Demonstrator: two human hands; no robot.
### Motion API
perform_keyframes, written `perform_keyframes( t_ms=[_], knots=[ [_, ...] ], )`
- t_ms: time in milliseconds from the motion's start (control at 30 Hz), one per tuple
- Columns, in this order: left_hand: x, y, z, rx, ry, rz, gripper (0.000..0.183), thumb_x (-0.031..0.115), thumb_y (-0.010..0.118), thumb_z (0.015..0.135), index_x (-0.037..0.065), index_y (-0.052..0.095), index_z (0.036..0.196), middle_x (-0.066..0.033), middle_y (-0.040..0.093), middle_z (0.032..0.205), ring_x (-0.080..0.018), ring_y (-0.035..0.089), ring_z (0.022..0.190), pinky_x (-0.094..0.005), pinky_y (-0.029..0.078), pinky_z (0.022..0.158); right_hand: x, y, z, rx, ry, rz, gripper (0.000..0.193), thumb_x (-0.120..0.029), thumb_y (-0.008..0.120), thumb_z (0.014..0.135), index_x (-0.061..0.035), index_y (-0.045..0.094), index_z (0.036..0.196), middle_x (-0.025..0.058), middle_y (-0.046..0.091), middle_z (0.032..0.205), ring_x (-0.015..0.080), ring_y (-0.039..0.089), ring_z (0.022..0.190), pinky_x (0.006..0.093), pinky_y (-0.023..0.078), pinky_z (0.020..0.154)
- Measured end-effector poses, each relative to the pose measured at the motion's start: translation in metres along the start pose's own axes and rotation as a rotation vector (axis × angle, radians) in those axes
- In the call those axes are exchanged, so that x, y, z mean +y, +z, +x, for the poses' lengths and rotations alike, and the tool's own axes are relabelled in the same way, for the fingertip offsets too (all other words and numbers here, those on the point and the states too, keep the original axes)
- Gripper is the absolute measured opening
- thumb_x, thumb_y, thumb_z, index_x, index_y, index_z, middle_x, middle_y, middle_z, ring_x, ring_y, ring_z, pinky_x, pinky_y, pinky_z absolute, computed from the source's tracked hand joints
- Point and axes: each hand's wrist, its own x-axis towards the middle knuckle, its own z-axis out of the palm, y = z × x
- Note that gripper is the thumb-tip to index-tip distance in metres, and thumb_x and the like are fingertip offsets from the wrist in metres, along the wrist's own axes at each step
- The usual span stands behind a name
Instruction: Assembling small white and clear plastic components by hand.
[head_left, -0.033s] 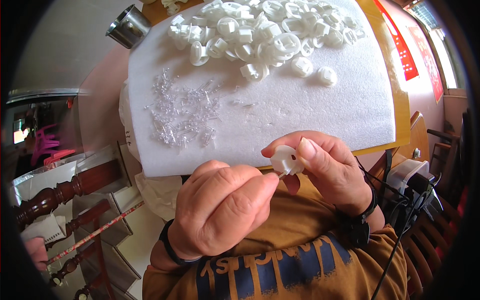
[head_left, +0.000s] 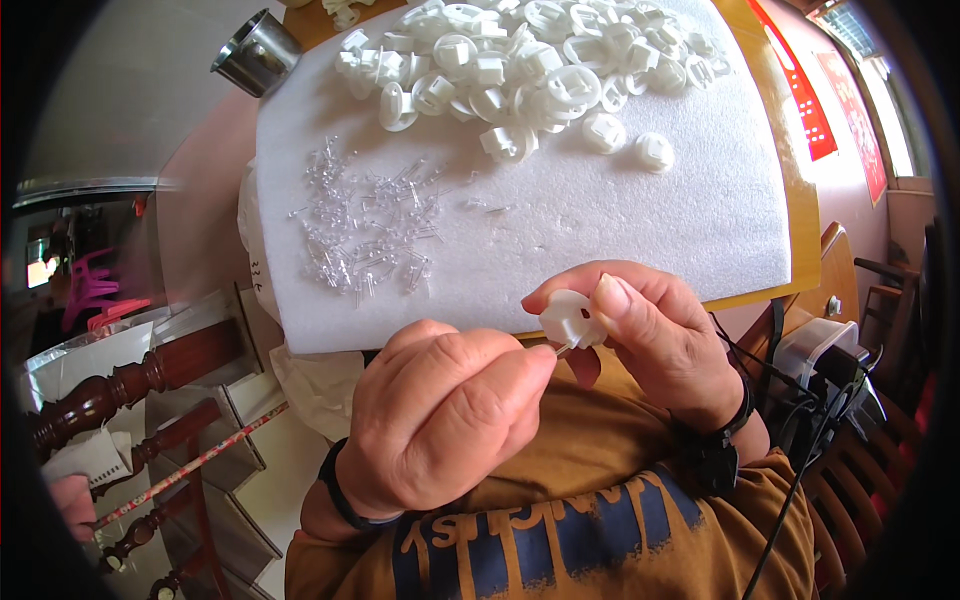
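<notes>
At the upper left, a metal cup (head_left: 256,55) leans beside the corner of a white foam sheet (head_left: 690,220). On the sheet's left part lie many small clear pins (head_left: 325,185), loosely spread; a brushing sleeve or wrist could scatter them. In the lower centre, the left hand (head_left: 450,410) has its fingers pinched on a thin piece (head_left: 566,350), mostly hidden, so its kind is hard to tell. A heap of white plastic parts (head_left: 540,60) fills the upper centre; a knock could topple its outer ones. Right of centre, a white part (head_left: 570,322) is gripped between the fingers of the right hand (head_left: 655,335), the thin piece's tip meeting its lower side. If that piece enters askew or is pressed too hard, it could bend or slip. The part sits at the sheet's lower edge, so a loosened grip could drop it into the lap. Farther right runs the counter's yellow rim (head_left: 806,220).
</notes>
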Motion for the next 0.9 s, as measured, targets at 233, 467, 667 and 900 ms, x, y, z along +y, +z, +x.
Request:
perform_keyframes(
  t_ms=[233,467,667,900],
  knots=[
    [-0.0009,0.0004,0.0001,0.002,-0.057,-0.024,0.025,-0.013,0.063,0.066,0.001,0.062,0.088,-0.0085,0.06,0.069,-0.0167,0.054,0.054,-0.0265,0.043,0.046,-0.0002,-0.0007,0.0019,0.016,0.019,-0.031,0.038,-0.035,0.048,0.099,-0.001,0.063,0.108,0.0009,0.058,0.085,0.0061,0.048,0.067,0.0192,0.042,0.061],
    [0.0004,0.0002,0.0006,0.008,-0.083,-0.017,0.025,-0.012,0.064,0.066,0.002,0.063,0.087,-0.0086,0.06,0.069,-0.0175,0.056,0.055,-0.0263,0.045,0.049,0.0019,-0.0006,0.0019,0.005,0.017,-0.005,0.038,-0.035,0.048,0.099,-0.0012,0.063,0.108,0.0008,0.058,0.084,0.006,0.048,0.067,0.0192,0.042,0.061],
    [0.0025,0.0016,0.0009,0.003,-0.096,-0.013,0.024,-0.01,0.065,0.067,0.002,0.063,0.088,-0.0087,0.061,0.069,-0.0177,0.057,0.056,-0.0264,0.046,0.05,0.0022,0.0021,0.0012,0.031,-0.005,-0.016,0.038,-0.035,0.048,0.099,-0.0016,0.062,0.109,0.0003,0.058,0.085,0.0058,0.048,0.067,0.0189,0.042,0.061],
    [0.0034,0.0015,-0.0012,0.002,-0.103,0.006,0.024,-0.01,0.065,0.068,0.002,0.063,0.088,-0.0092,0.062,0.069,-0.018,0.058,0.057,-0.0267,0.047,0.05,0.006,0.0003,-0.0007,0.067,-0.175,-0.157,0.029,-0.026,0.054,0.097,-0.001,0.061,0.11,0.0002,0.059,0.086,0.0056,0.05,0.07,0.0198,0.043,0.062]
  ],
)
